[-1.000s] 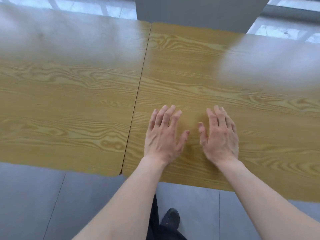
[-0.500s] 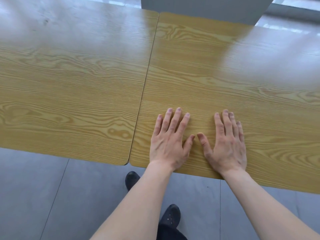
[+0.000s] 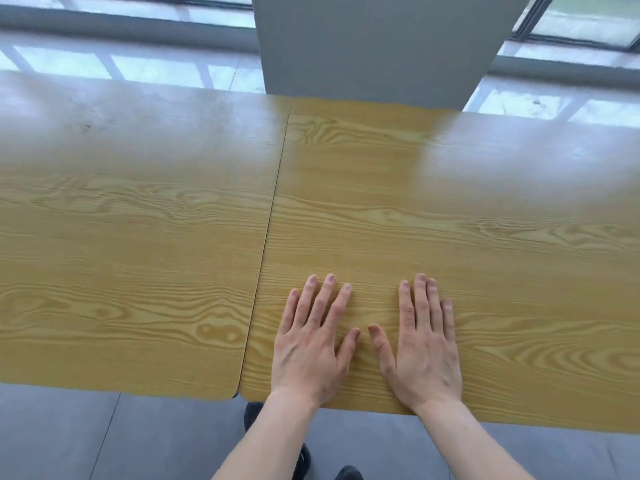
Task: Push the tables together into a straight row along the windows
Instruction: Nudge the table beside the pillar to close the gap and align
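Tables, head view: two wood-grain surfaces, left table (image 3: 131,258) & right table (image 3: 485,258), lie side by side w/ only a thin seam (image 3: 273,216) between them, both running along the windows (image 3: 581,26) at the far side. Our left hand (image 3: 311,344) & right hand (image 3: 424,344) rest flat on the right table near its front edge, just right of the seam; both are spread, palms down, fingers extended, gripping nothing.

Step in hand, as we judge it: final squaring of the right table against its neighbour. The seam looks closed, but the front edges are not quite flush; the right one appears to sit slightly nearer us at the corner. To do it well we press down enough for friction, then push fwd evenly w/ both palms so the table slides w/o twisting, and stop once the front edges line up.

Surroundings: grey pillar (image 3: 381,46) stands just behind the far edge, approx. behind the seam, so it limits fwd travel. Grey floor (image 3: 69,438) below; our shoes (image 3: 348,474) sit close under the front edge, so toes need clearance.
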`<state>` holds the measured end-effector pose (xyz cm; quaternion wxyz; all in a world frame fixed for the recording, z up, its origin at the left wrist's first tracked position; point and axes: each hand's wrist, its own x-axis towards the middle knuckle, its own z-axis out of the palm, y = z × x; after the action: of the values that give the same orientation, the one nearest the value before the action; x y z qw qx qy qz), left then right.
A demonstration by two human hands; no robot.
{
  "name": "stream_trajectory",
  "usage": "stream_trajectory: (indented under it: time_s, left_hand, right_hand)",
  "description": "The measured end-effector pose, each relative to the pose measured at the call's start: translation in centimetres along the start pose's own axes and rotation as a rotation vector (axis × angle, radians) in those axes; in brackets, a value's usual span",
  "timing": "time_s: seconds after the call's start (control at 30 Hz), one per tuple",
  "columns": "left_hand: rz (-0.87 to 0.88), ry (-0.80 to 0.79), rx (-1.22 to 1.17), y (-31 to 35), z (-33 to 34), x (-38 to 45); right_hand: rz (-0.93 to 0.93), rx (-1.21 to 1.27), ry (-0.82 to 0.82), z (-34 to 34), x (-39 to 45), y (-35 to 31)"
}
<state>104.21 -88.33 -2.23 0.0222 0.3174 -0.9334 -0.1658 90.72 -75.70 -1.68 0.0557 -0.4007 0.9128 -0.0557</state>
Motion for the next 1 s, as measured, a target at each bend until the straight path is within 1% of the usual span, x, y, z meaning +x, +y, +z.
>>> stream_trajectory:
  time_s: [0.1, 0.23, 0.33, 0.47, 0.6, 0.8, 0.9, 1.0]
  left_hand:
    - [0.018, -0.024, 0.021, 0.1, -1.2, 0.6]
    - [0.020, 0.043, 0.042, -1.9, -4.3, 5.0]
    - [0.005, 0.090, 0.049, -4.8, -6.5, 10.8]
    - [0.003, 0.106, 0.036, -8.4, -9.2, 20.3]
    - [0.042, 0.113, 0.041, -11.0, -11.0, 29.6]
    - [0.122, 0.065, 0.054, -13.0, -10.4, 40.9]
    - [0.147, 0.050, 0.043, -12.5, -9.6, 44.4]
    - [0.132, 0.008, 0.018, -12.2, -8.4, 46.1]
  right_hand:
    - [0.032, 0.043, 0.004, -0.8, 1.1, -0.4]
    - [-0.065, 0.056, 0.018, -2.7, 5.8, -1.4]
    - [-0.086, 0.061, 0.033, -4.5, 12.1, -2.7]
    - [-0.034, 0.082, 0.055, -6.2, 22.0, -4.7]
    - [-0.002, 0.071, 0.041, -6.4, 31.3, -6.5]
    - [0.047, 0.054, 0.020, -4.8, 41.7, -8.2]
    - [0.081, 0.029, 0.012, -3.9, 44.8, -7.4]
    - [0.100, -0.016, 0.002, -2.7, 46.0, -6.6]
